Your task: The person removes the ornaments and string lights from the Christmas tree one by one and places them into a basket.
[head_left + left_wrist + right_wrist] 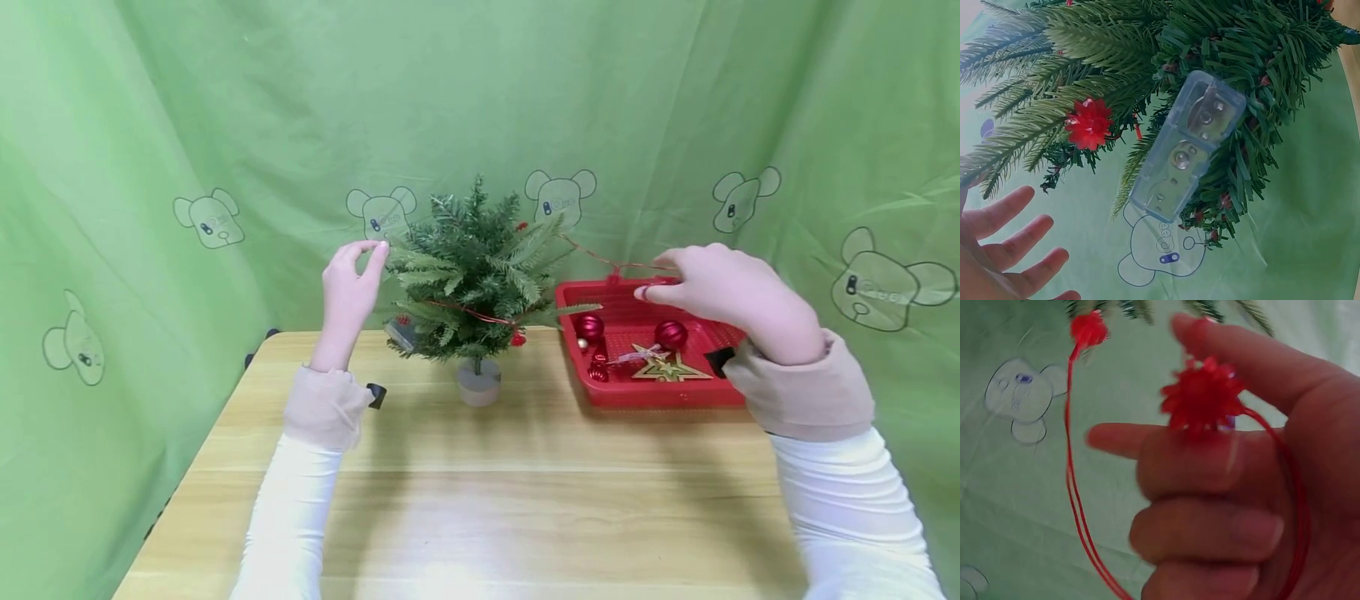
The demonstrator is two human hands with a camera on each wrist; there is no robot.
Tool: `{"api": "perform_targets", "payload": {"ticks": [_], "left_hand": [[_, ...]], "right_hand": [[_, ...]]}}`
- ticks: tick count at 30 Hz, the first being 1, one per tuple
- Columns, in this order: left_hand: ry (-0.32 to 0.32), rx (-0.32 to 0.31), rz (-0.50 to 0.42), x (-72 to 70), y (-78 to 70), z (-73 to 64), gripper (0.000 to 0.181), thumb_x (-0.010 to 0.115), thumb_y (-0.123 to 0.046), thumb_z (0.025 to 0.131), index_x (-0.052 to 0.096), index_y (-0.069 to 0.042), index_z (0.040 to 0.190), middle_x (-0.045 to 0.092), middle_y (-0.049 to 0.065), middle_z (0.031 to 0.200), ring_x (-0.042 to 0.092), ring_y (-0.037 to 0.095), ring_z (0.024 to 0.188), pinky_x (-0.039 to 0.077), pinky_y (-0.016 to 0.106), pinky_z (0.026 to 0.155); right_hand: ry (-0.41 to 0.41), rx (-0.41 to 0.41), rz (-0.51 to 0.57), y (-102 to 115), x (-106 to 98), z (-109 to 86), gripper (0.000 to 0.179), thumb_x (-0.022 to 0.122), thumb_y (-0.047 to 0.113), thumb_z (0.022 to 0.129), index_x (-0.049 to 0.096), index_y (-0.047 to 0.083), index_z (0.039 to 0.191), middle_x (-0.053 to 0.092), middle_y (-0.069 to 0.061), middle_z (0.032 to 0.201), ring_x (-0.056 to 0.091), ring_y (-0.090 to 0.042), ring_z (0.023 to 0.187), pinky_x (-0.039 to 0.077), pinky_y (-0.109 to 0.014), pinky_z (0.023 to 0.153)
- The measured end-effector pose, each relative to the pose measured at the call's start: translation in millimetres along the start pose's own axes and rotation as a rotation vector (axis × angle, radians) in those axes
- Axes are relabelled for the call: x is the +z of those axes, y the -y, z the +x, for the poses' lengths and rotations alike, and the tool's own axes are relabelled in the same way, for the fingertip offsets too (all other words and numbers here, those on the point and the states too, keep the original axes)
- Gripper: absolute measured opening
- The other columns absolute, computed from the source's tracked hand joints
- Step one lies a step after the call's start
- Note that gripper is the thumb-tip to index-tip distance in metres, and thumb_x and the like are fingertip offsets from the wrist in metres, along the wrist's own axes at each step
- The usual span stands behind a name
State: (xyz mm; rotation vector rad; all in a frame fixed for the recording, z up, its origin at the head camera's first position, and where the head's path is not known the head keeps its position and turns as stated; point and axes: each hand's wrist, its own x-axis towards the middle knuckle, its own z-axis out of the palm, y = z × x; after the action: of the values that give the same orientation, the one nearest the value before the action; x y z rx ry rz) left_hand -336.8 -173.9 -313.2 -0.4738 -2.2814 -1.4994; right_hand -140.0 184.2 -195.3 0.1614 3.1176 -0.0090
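Observation:
A small artificial Christmas tree [476, 275] stands upright in a pale round base. At its left side my left hand [351, 287] is raised beside the branch tips; in the left wrist view its fingers [1016, 262] are spread. Whether the thumb touches a needle is hidden. A string of lights [487, 317] with red flower-shaped caps runs round the tree. Its clear battery box [1188, 147] hangs among the left branches. My right hand [723, 287], above the basket, holds the free length; in the right wrist view the red wire [1297, 531] crosses the palm under curled fingers.
A red plastic basket [660, 396] stands right of the tree. Inside lie shiny red balls [671, 335], a gold star [671, 369] and smaller ornaments. A green curtain [300, 100] with bear drawings hangs behind the wooden table [465, 492].

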Motion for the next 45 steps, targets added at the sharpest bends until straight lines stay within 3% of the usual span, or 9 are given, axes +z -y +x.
{"api": "perform_targets", "payload": {"ticks": [5, 9, 14, 18, 22, 28, 34, 41, 45], "left_hand": [[0.012, -0.016, 0.0, -0.3, -2.5, -0.7, 0.049, 0.053, -0.046, 0.097, 0.062, -0.008, 0.125, 0.056, 0.011, 0.14, 0.046, 0.029, 0.136, 0.034, 0.049, 0.117], [0.015, -0.014, 0.001, 0.2, -3.7, -0.3, 0.049, 0.052, -0.047, 0.097, 0.062, -0.007, 0.125, 0.056, 0.012, 0.14, 0.046, 0.029, 0.136, 0.033, 0.048, 0.117], [0.014, -0.016, -0.001, 1.2, -2.7, 0.4, 0.046, 0.053, -0.043, 0.098, 0.062, -0.006, 0.125, 0.057, 0.013, 0.139, 0.046, 0.029, 0.136, 0.032, 0.048, 0.118], [0.012, -0.014, 0.002, 1.3, -1.9, 0.4, 0.046, 0.053, -0.043, 0.098, 0.062, -0.006, 0.125, 0.057, 0.013, 0.139, 0.046, 0.03, 0.136, 0.032, 0.049, 0.118], [0.001, -0.002, 0.006, 1.0, -2.4, 0.7, 0.047, 0.053, -0.043, 0.098, 0.063, -0.006, 0.124, 0.058, 0.013, 0.137, 0.047, 0.029, 0.135, 0.032, 0.048, 0.117], [0.004, -0.006, 0.007, 1.3, -3.6, 0.8, 0.046, 0.052, -0.043, 0.098, 0.063, -0.005, 0.124, 0.058, 0.014, 0.138, 0.047, 0.03, 0.134, 0.032, 0.048, 0.118], [0.001, 0.003, 0.002, 2.1, -2.2, 0.6, 0.047, 0.052, -0.042, 0.098, 0.063, -0.005, 0.124, 0.059, 0.015, 0.136, 0.048, 0.03, 0.134, 0.032, 0.048, 0.118], [-0.004, -0.008, 0.003, 1.4, 0.2, 0.8, 0.047, 0.052, -0.039, 0.099, 0.06, -0.001, 0.126, 0.057, 0.018, 0.137, 0.048, 0.032, 0.134, 0.032, 0.047, 0.118], [-0.001, -0.011, 0.004, 1.7, -0.4, -0.3, 0.047, 0.051, -0.039, 0.1, 0.06, -0.001, 0.126, 0.056, 0.018, 0.138, 0.047, 0.032, 0.135, 0.033, 0.046, 0.118]], "right_hand": [[-0.003, 0.094, -0.082, 3, 9, -2.4, 0.032, 0.066, 0.034, 0.087, 0.06, 0.004, 0.098, 0.062, -0.012, 0.077, 0.058, -0.028, 0.068, 0.046, -0.042, 0.051], [-0.081, 0.116, -0.075, 3, 17, -3.6, 0.054, 0.07, 0.025, 0.084, 0.041, -0.003, 0.12, 0.062, -0.019, 0.079, 0.061, -0.039, 0.068, 0.046, -0.046, 0.048], [-0.206, 0.109, -0.062, 1, 25, -3.0, 0.064, 0.072, 0.021, 0.082, 0.03, -0.005, 0.122, 0.059, -0.023, 0.072, 0.059, -0.044, 0.061, 0.042, -0.048, 0.043], [-0.172, 0.123, -0.087, -1, 25, -4.7, 0.065, 0.072, 0.021, 0.082, 0.034, -0.004, 0.128, 0.061, -0.025, 0.076, 0.059, -0.044, 0.064, 0.043, -0.049, 0.045], [-0.062, 0.132, -0.109, -4, 22, -4.4, 0.024, 0.067, 0.026, 0.085, 0.06, 0.004, 0.093, 0.062, -0.016, 0.074, 0.059, -0.037, 0.067, 0.045, -0.049, 0.05], [-0.097, 0.003, 0.036, -11, 23, -4.1, 0.033, 0.062, 0.037, 0.092, 0.059, 0.012, 0.071, 0.054, -0.002, 0.061, 0.049, -0.02, 0.059, 0.039, -0.034, 0.05], [-0.348, 0.017, 0.564, -18, 34, -4.3, 0.047, 0.062, 0.04, 0.094, 0.044, 0.01, 0.062, 0.035, 0.006, 0.052, 0.031, -0.011, 0.054, 0.026, -0.03, 0.05], [-0.794, -0.055, 1.677, -4, 53, 21.1, 0.04, 0.067, 0.024, 0.092, 0.055, 0.005, 0.058, 0.048, 0.002, 0.05, 0.041, -0.01, 0.05, 0.03, -0.019, 0.046], [-0.985, -0.135, 2.095, 10, 53, 38.7, 0.039, 0.065, 0.019, 0.093, 0.05, 0.002, 0.061, 0.044, -0.001, 0.05, 0.042, -0.012, 0.05, 0.036, -0.018, 0.047]]}}
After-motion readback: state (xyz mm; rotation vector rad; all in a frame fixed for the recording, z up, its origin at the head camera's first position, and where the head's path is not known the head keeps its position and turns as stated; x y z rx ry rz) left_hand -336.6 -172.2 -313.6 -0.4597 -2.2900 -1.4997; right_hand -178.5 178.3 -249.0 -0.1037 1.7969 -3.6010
